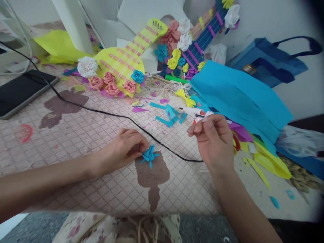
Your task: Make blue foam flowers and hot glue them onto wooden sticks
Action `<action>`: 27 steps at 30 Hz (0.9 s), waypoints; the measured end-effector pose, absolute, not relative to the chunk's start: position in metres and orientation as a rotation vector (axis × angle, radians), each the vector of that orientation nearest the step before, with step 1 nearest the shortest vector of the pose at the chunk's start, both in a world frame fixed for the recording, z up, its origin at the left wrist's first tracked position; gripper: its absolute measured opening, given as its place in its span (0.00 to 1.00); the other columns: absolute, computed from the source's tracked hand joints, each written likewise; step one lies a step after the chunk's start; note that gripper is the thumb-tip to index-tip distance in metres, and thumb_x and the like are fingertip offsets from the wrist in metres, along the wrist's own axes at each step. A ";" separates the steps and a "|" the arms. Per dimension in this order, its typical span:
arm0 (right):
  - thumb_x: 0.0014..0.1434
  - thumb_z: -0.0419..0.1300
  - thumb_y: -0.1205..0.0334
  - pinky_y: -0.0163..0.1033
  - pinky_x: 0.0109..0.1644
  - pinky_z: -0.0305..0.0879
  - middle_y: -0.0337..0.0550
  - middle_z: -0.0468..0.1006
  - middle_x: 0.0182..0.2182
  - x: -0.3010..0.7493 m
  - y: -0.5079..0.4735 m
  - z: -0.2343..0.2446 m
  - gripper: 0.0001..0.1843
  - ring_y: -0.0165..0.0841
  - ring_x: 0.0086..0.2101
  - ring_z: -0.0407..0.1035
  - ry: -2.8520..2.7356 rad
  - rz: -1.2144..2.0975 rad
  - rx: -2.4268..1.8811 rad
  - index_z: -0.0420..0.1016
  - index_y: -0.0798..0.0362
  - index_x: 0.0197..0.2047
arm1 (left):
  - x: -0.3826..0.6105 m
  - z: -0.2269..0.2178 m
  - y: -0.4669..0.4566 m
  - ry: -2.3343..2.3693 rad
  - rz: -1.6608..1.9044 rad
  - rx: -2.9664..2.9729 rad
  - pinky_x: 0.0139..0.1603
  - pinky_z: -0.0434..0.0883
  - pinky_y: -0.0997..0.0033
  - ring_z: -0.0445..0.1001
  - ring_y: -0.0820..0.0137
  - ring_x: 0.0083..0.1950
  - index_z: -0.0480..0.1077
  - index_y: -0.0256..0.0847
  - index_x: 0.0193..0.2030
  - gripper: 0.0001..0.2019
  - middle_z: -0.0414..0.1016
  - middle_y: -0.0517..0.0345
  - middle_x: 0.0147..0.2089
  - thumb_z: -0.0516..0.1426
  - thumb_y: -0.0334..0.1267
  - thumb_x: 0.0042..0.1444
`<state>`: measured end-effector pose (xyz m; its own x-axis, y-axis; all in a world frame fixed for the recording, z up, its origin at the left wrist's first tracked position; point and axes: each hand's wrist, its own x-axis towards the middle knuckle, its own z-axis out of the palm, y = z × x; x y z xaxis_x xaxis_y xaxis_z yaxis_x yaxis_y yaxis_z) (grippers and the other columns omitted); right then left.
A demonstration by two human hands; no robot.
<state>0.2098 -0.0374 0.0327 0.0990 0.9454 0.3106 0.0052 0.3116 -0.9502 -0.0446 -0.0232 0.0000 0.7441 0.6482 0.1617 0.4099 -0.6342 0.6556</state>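
My left hand is low over the table, with thumb and fingers pinched on a small blue paper flower. The flower has narrow, pointed petals that spread outward. Further right, my right hand is raised with its fingers closed around the rear of a white glue gun. The glue gun's dark nozzle points left, and a small red light shows near the fingers. Its handle is hidden behind the hand. Cut blue paper strips lie just left of the nozzle.
A black cord crosses the patterned tablecloth and passes behind my right wrist. A phone lies at left. Behind stand a yellow paper guitar with paper roses and a blue one. Blue paper sheets and yellow scraps are at right.
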 end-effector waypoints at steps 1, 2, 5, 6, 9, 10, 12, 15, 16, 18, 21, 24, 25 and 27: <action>0.62 0.56 0.59 0.36 0.32 0.67 0.33 0.70 0.25 0.210 -0.038 0.033 0.05 0.28 0.28 0.69 -1.320 0.853 -1.063 0.65 0.48 0.35 | -0.046 -0.001 -0.022 0.778 0.518 2.339 0.48 0.58 0.69 0.67 0.71 0.42 0.65 0.40 0.39 0.06 0.71 0.61 0.37 0.52 0.26 0.58; 0.62 0.55 0.59 0.36 0.30 0.66 0.34 0.70 0.26 0.210 -0.038 0.033 0.05 0.28 0.27 0.68 -1.391 0.784 -1.124 0.66 0.48 0.35 | -0.047 -0.001 -0.021 0.757 0.519 2.342 0.48 0.58 0.69 0.67 0.71 0.43 0.66 0.40 0.39 0.06 0.71 0.61 0.38 0.52 0.27 0.59; 0.63 0.54 0.61 0.36 0.29 0.63 0.37 0.71 0.28 0.213 -0.038 0.035 0.08 0.28 0.27 0.66 -1.664 0.462 -1.299 0.69 0.50 0.33 | -0.052 -0.004 -0.015 0.654 0.510 2.350 0.49 0.58 0.69 0.67 0.71 0.43 0.66 0.41 0.39 0.05 0.71 0.61 0.39 0.51 0.29 0.61; 0.63 0.53 0.62 0.36 0.31 0.63 0.38 0.71 0.28 0.215 -0.038 0.036 0.09 0.28 0.29 0.66 -1.740 0.342 -1.338 0.70 0.51 0.31 | -0.053 -0.005 -0.012 0.612 0.500 2.354 0.50 0.58 0.68 0.67 0.71 0.43 0.66 0.41 0.39 0.05 0.72 0.60 0.39 0.50 0.29 0.62; 0.61 0.55 0.63 0.36 0.31 0.63 0.40 0.70 0.32 0.218 -0.035 0.036 0.10 0.29 0.32 0.66 -1.841 0.125 -1.400 0.69 0.52 0.27 | -0.057 -0.004 -0.003 0.503 0.464 2.373 0.50 0.58 0.67 0.67 0.70 0.43 0.67 0.41 0.38 0.06 0.72 0.59 0.37 0.50 0.30 0.63; 0.60 0.57 0.64 0.35 0.29 0.64 0.41 0.70 0.34 0.219 -0.034 0.035 0.07 0.29 0.31 0.66 -1.844 0.128 -1.416 0.70 0.52 0.29 | -0.058 -0.003 0.000 0.476 0.454 2.379 0.50 0.58 0.67 0.67 0.70 0.43 0.68 0.41 0.39 0.07 0.72 0.58 0.37 0.50 0.30 0.63; 0.57 0.59 0.65 0.35 0.27 0.65 0.43 0.68 0.42 0.221 -0.033 0.034 0.05 0.27 0.29 0.66 -1.850 0.184 -1.443 0.71 0.51 0.39 | -0.060 0.000 0.004 0.443 0.441 2.382 0.51 0.59 0.68 0.67 0.69 0.44 0.68 0.42 0.40 0.07 0.72 0.58 0.37 0.50 0.31 0.63; 0.56 0.60 0.64 0.35 0.26 0.67 0.45 0.67 0.48 0.224 -0.031 0.032 0.13 0.24 0.26 0.66 -1.881 0.183 -1.448 0.69 0.49 0.46 | -0.061 0.003 0.006 0.439 0.438 2.378 0.52 0.61 0.68 0.68 0.69 0.46 0.69 0.42 0.42 0.08 0.73 0.57 0.41 0.49 0.30 0.63; 0.57 0.60 0.64 0.35 0.27 0.67 0.44 0.69 0.45 0.224 -0.031 0.032 0.07 0.25 0.25 0.65 -1.893 0.134 -1.436 0.70 0.50 0.40 | -0.062 0.004 0.007 0.452 0.445 2.382 0.52 0.62 0.68 0.68 0.69 0.47 0.69 0.42 0.43 0.08 0.73 0.56 0.43 0.49 0.30 0.63; 0.58 0.58 0.64 0.36 0.29 0.66 0.41 0.72 0.38 0.224 -0.032 0.032 0.06 0.26 0.26 0.65 -1.901 0.026 -1.402 0.69 0.51 0.29 | -0.063 0.003 0.007 0.507 0.478 2.398 0.50 0.65 0.69 0.69 0.68 0.47 0.68 0.42 0.45 0.08 0.72 0.55 0.45 0.50 0.31 0.62; 0.59 0.56 0.66 0.36 0.31 0.68 0.44 0.71 0.45 0.225 -0.036 0.033 0.03 0.27 0.29 0.67 -1.904 0.039 -1.366 0.70 0.51 0.36 | -0.065 0.003 0.008 0.611 0.588 2.418 0.49 0.66 0.71 0.69 0.68 0.47 0.67 0.41 0.46 0.08 0.71 0.55 0.45 0.50 0.33 0.63; 0.61 0.55 0.64 0.36 0.32 0.67 0.43 0.74 0.42 0.229 -0.041 0.036 0.08 0.26 0.27 0.68 -1.890 0.081 -1.380 0.71 0.49 0.43 | -0.065 0.006 0.005 0.708 0.670 2.410 0.48 0.67 0.72 0.70 0.70 0.47 0.68 0.41 0.45 0.07 0.72 0.56 0.44 0.52 0.34 0.62; 0.61 0.55 0.63 0.35 0.31 0.66 0.40 0.76 0.35 0.233 -0.043 0.038 0.05 0.26 0.25 0.67 -1.877 0.068 -1.406 0.72 0.50 0.40 | -0.065 0.008 0.003 0.739 0.674 2.401 0.47 0.67 0.72 0.70 0.70 0.45 0.68 0.41 0.43 0.06 0.72 0.57 0.43 0.52 0.35 0.62; 0.62 0.54 0.60 0.34 0.27 0.60 0.35 0.73 0.21 0.244 -0.047 0.045 0.09 0.26 0.21 0.64 -1.869 0.062 -1.485 0.71 0.51 0.32 | -0.064 0.014 -0.001 0.780 0.627 2.388 0.43 0.67 0.73 0.71 0.71 0.41 0.68 0.39 0.38 0.05 0.72 0.57 0.38 0.52 0.35 0.62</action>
<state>0.2439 -0.0469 0.0449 -0.0605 0.8595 0.5075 0.8241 0.3299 -0.4605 -0.0644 -0.0008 0.0136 0.7237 0.6413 0.2551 0.3871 -0.6832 0.6193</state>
